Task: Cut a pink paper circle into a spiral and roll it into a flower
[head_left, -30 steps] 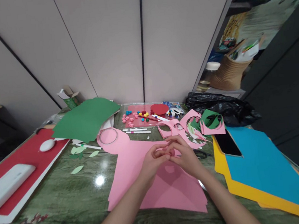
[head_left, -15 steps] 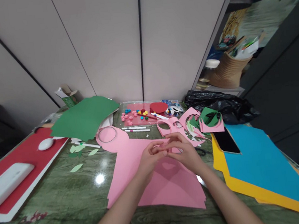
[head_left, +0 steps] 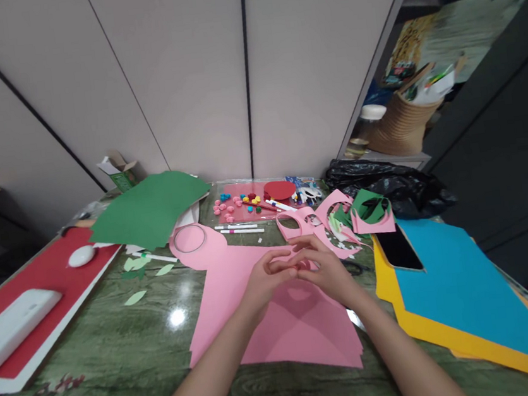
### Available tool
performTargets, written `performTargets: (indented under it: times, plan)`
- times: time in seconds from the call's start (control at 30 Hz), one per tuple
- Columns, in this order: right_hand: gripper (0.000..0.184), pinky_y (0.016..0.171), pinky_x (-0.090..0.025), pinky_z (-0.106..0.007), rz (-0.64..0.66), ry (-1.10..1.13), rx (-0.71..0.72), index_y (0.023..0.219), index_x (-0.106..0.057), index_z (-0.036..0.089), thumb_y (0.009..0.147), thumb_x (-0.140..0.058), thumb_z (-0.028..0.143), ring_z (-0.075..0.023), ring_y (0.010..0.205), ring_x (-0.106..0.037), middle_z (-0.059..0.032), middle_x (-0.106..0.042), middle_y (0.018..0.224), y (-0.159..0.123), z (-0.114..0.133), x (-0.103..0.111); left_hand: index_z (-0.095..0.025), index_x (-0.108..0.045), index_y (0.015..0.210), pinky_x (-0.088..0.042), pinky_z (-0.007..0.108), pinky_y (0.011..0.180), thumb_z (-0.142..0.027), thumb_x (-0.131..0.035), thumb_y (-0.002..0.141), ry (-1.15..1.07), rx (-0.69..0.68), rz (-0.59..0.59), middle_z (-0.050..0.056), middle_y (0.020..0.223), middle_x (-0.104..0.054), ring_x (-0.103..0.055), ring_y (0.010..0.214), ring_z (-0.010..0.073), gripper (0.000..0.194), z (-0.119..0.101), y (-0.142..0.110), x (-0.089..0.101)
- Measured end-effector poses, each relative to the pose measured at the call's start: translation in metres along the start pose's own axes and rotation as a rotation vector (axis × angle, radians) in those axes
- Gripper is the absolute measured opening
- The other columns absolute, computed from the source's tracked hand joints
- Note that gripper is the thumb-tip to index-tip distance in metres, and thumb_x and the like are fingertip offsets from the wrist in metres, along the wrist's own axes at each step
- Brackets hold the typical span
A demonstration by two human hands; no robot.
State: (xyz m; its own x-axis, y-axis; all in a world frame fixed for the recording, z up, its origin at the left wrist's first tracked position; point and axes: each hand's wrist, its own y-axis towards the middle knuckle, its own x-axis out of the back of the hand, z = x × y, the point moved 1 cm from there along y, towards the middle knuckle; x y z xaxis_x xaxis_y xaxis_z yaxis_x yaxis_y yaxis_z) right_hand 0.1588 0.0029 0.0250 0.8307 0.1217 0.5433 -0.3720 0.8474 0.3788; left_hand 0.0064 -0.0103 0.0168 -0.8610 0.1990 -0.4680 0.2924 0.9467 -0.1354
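Observation:
My left hand (head_left: 265, 283) and my right hand (head_left: 324, 270) meet above a stack of pink paper sheets (head_left: 299, 340). Both hands' fingertips are closed around a small pink paper piece (head_left: 304, 264), mostly covered by the fingers, so its exact shape is unclear. Just behind the hands lie pink paper scraps with round cut-outs (head_left: 290, 223). To their left is a pink paper circle (head_left: 216, 245) with a thin ring (head_left: 190, 239) on it. Part of a dark-handled tool (head_left: 354, 267) shows beside my right hand.
A tray (head_left: 266, 213) at the back holds small colored rolled pieces and a red circle. Green sheets (head_left: 150, 204), a white glue gun-like device (head_left: 16, 328) and a mouse (head_left: 81, 255) are left. A phone (head_left: 398, 250), blue sheets (head_left: 464, 283) and a black bag (head_left: 387, 187) are right.
The fingers of both hands have shifted very slightly around the small pink paper piece. Everything on the table stays where it was.

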Motion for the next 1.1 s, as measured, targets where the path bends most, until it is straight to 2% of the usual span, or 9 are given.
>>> performTargets:
  times: [0.17,0.43,0.6,0.9,1.0,1.1]
  plan:
    - [0.006,0.09,-0.04,-0.039,-0.033,0.011,-0.016,0.073,-0.062,0.021,0.072,-0.064,0.016,-0.0215,0.105,-0.05,-0.0058,-0.051,0.108,0.0009,0.0019,-0.0034,-0.015,-0.06,0.094,-0.043,0.029,0.076,-0.017,-0.076,0.058,-0.029,0.018,0.004,0.004,0.075,-0.069,-0.063,0.075,0.0162,0.039,0.0035,0.0007,0.0]
    - [0.01,0.089,-0.04,-0.038,-0.035,0.02,-0.019,0.068,-0.055,0.02,0.07,-0.064,0.017,-0.0213,0.103,-0.051,-0.0057,-0.051,0.104,0.0012,0.0017,-0.0082,-0.015,-0.061,0.094,-0.044,0.028,0.074,-0.018,-0.075,0.058,-0.058,0.004,0.036,0.005,0.079,-0.069,-0.062,0.076,0.016,0.039,0.0104,0.0018,0.002]
    - [0.007,0.089,-0.041,-0.038,-0.033,0.006,-0.019,0.075,-0.06,0.022,0.072,-0.063,0.016,-0.0211,0.103,-0.051,-0.0056,-0.052,0.103,0.0015,0.0058,-0.0059,-0.016,-0.061,0.095,-0.044,0.027,0.072,-0.017,-0.074,0.06,-0.058,-0.009,-0.003,0.004,0.075,-0.068,-0.063,0.074,0.016,0.038,0.0092,0.0022,0.0037]
    - [0.02,0.09,-0.043,-0.039,0.069,-0.006,0.058,0.091,-0.068,0.028,0.076,-0.061,0.016,-0.0207,0.105,-0.051,-0.0058,-0.053,0.108,0.0012,0.0069,-0.0034,-0.016,-0.061,0.093,-0.045,0.03,0.071,-0.013,-0.069,0.061,-0.008,-0.039,0.033,0.004,0.074,-0.067,-0.062,0.075,0.0182,0.033,0.0047,0.002,0.0026]
    - [0.025,0.09,-0.043,-0.039,0.106,-0.014,0.079,0.096,-0.067,0.03,0.078,-0.058,0.014,-0.0204,0.106,-0.05,-0.0057,-0.052,0.114,0.0008,0.0043,-0.0054,-0.016,-0.062,0.091,-0.045,0.03,0.072,-0.014,-0.07,0.06,0.016,-0.047,0.01,0.004,0.075,-0.067,-0.062,0.076,0.0176,0.032,0.0046,0.0023,0.0034]
    - [0.024,0.089,-0.043,-0.038,0.046,-0.019,0.06,0.094,-0.067,0.03,0.079,-0.058,0.014,-0.0201,0.105,-0.05,-0.0054,-0.051,0.114,0.0002,0.0012,-0.0066,-0.017,-0.06,0.094,-0.044,0.031,0.076,-0.016,-0.071,0.061,-0.002,-0.037,-0.024,0.005,0.08,-0.068,-0.063,0.079,0.0184,0.035,0.006,0.0025,0.0049]
